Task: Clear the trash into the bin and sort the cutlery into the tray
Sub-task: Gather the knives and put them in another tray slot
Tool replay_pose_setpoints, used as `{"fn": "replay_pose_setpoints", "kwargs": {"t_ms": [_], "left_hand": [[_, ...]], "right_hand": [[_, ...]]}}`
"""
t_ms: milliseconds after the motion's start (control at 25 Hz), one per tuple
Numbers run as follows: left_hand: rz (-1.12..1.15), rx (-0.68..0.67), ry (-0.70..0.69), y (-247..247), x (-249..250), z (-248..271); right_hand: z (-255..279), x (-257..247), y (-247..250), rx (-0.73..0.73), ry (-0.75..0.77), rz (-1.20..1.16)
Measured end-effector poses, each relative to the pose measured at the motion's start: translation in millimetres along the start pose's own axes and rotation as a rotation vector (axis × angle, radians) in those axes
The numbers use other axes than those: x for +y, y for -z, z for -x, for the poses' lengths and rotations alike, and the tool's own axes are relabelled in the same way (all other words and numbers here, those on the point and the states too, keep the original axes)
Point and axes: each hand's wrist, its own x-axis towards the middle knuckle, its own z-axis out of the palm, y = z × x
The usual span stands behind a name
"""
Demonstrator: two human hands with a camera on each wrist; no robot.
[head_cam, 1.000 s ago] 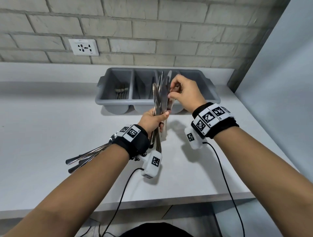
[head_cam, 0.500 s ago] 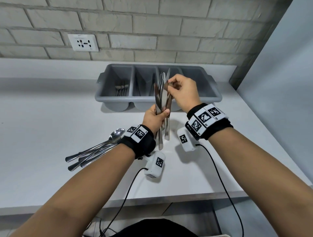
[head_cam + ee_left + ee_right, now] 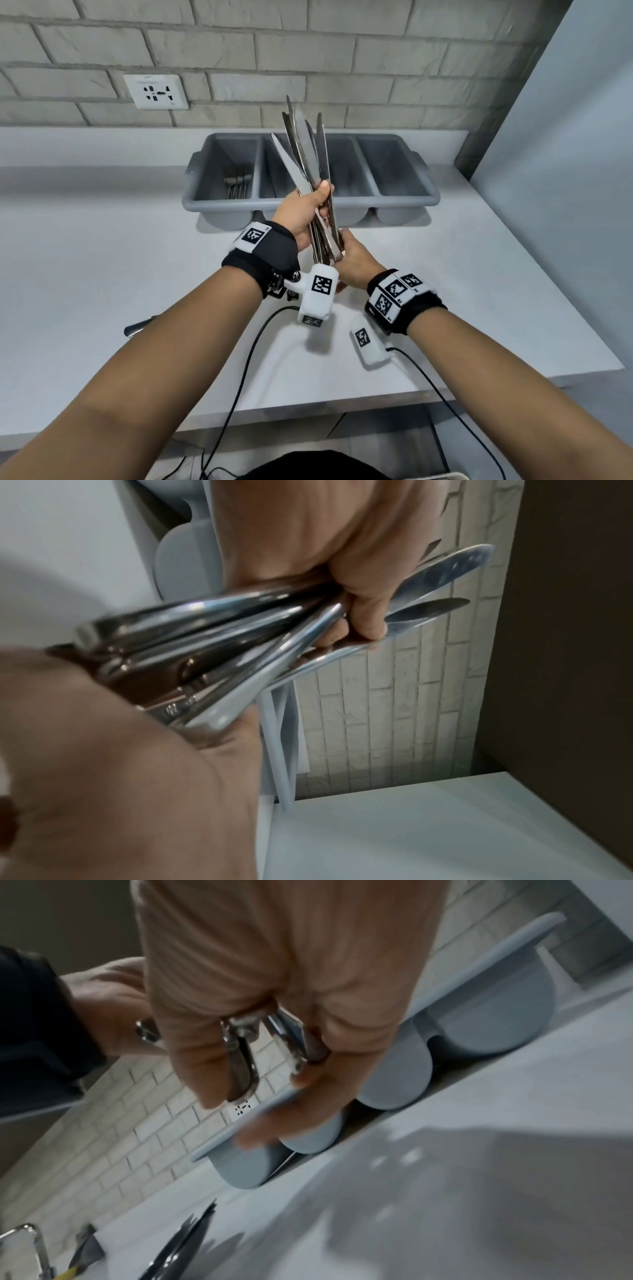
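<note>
A bundle of several table knives (image 3: 301,154) stands upright with the blades up, in front of the grey four-compartment cutlery tray (image 3: 394,202). My left hand (image 3: 320,202) grips the bundle around its middle, and in the left wrist view the fingers (image 3: 359,593) wrap the knives (image 3: 240,631). My right hand (image 3: 352,257) sits below, curled around the handle ends (image 3: 240,1053). Several forks (image 3: 238,181) lie in the tray's leftmost compartment. I cannot see into the second compartment behind the knives.
A cutlery handle (image 3: 137,329) pokes out from under my left forearm on the white counter, and more cutlery (image 3: 185,1240) lies there in the right wrist view. A brick wall with a socket (image 3: 156,90) stands behind the tray. A grey wall bounds the counter on the right.
My right hand has dropped from the knife blades to the handle ends. My left hand has lifted the bundle higher, toward the tray.
</note>
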Motion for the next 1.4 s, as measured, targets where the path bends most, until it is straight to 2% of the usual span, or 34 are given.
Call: {"fn": "replay_pose_setpoints", "kwargs": {"t_ms": [240, 280, 440, 560, 680, 840, 960, 1160, 1400], "left_hand": [[0.145, 0.096, 0.075, -4, -3, -5], [0.172, 0.105, 0.093, -4, -3, -5], [0.168, 0.113, 0.133, -3, -8, -8], [0.194, 0.129, 0.162, -5, -19, -8], [0.261, 0.148, 0.221, -4, -30, -10], [0.293, 0.126, 0.275, -2, -35, -9], [0.230, 0.098, 0.289, -5, -31, -7], [0.050, 0.108, 0.326, -15, -17, -12], [-0.398, 0.068, 0.400, -19, -2, -24]], "right_hand": [[-6, 2, 3, 0.196, -0.052, -0.103], [-4, 0, 4, 0.187, -0.047, -0.141], [-1, -3, 10, 0.003, -0.031, -0.264], [-1, -2, 15, -0.050, -0.008, -0.094], [2, -3, 20, -0.053, -0.041, 0.045], [-1, 4, 23, 0.001, -0.124, 0.023], [1, 6, 19, 0.068, -0.156, -0.043], [-2, 8, 4, 0.201, -0.118, -0.125], [-3, 9, -11, 0.309, -0.081, -0.101]]}}
